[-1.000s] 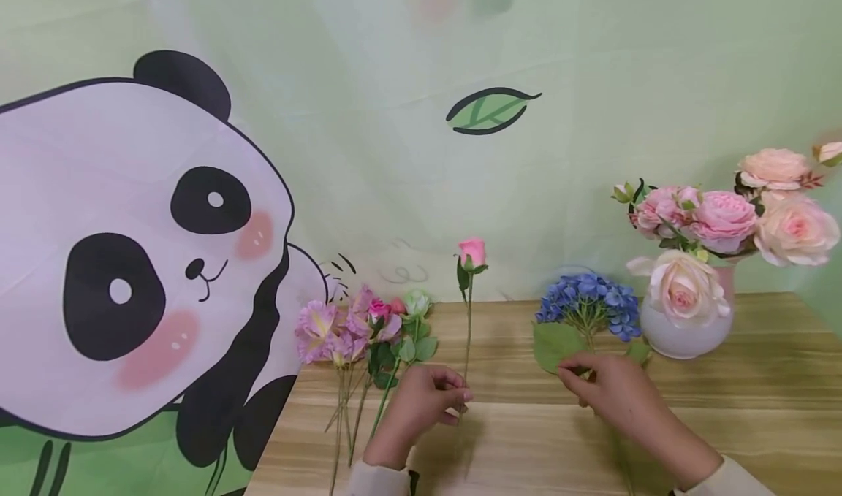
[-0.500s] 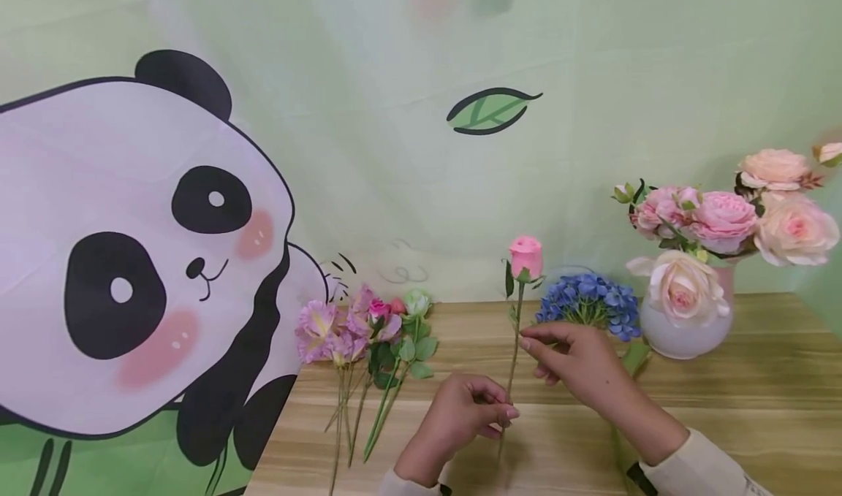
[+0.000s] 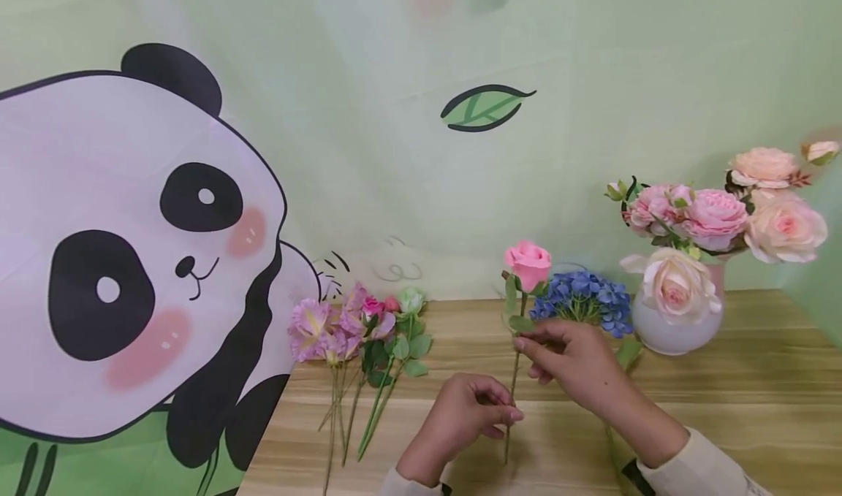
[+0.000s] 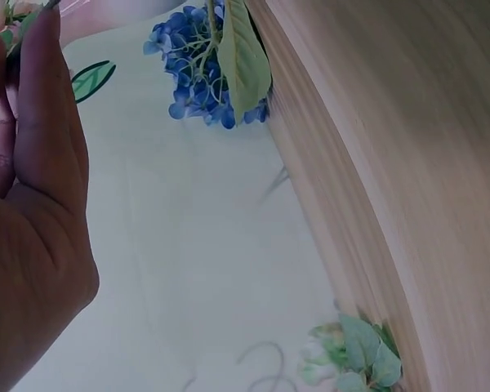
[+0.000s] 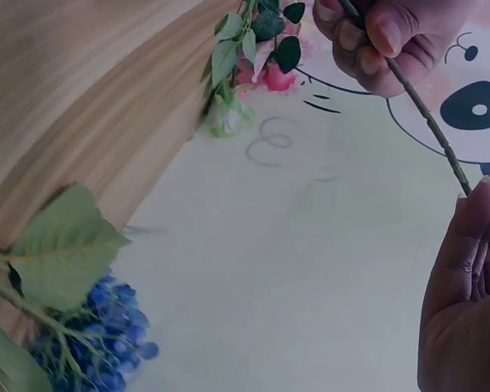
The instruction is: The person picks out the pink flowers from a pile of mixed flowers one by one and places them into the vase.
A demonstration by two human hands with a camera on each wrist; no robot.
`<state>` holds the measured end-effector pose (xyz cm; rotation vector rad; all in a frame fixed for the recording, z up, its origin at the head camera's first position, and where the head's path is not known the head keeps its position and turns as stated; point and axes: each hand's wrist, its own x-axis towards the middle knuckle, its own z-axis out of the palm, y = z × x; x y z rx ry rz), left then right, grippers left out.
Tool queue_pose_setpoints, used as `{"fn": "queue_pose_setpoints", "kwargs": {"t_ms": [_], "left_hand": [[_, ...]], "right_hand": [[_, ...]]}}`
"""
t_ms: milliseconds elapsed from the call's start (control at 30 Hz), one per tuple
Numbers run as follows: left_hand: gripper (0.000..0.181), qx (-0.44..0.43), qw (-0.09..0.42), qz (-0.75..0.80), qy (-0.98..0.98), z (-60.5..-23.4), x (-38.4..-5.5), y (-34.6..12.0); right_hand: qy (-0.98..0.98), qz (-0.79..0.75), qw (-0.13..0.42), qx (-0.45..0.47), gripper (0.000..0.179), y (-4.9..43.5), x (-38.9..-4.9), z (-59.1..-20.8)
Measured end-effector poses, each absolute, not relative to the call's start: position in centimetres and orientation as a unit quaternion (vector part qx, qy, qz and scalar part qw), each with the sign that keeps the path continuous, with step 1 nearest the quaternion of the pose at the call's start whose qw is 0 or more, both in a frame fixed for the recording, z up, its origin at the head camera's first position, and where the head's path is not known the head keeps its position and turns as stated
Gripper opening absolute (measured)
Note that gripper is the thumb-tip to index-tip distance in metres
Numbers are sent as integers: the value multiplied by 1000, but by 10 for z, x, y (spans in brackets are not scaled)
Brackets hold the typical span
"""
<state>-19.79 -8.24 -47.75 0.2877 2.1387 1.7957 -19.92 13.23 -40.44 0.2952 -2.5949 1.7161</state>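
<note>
A pink rose (image 3: 528, 266) on a long thin stem stands nearly upright above the table. My left hand (image 3: 463, 416) pinches its lower stem between thumb and fingers. Higher up, just under the leaves, my right hand (image 3: 579, 361) pinches the same stem with thumb and forefinger. In the right wrist view the bare stem (image 5: 429, 122) runs between both hands. Behind my right hand lies a blue hydrangea (image 3: 582, 302); its stem and part of its leaves are hidden by that arm. The left wrist view shows my left palm, with the rose mostly out of frame.
A white and pink vase (image 3: 677, 328) with pink and peach roses stands at the back right. Several flowers lie at the left: lilac blooms (image 3: 312, 328), a small deep-pink rose and a pale green one (image 3: 411, 301). A panda-print cloth (image 3: 362, 153) hangs behind the wooden table (image 3: 756, 401).
My left hand has carried the rose to the right. My right hand has moved from the hydrangea's leaf up and left to the rose's stem and now pinches it. The rose has turned slightly.
</note>
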Motion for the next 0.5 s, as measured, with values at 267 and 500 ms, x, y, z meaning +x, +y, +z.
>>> {"fn": "queue_pose_setpoints", "kwargs": {"t_ms": [267,500], "left_hand": [[14,88,157,614,769,-476,-201,-82],[19,71,137,601,784,-480,-207,-88]], "right_hand": [[-861,475,128,131,12,155,-173,-380],[-818,495,257,140,26,220,-141,-369]]}}
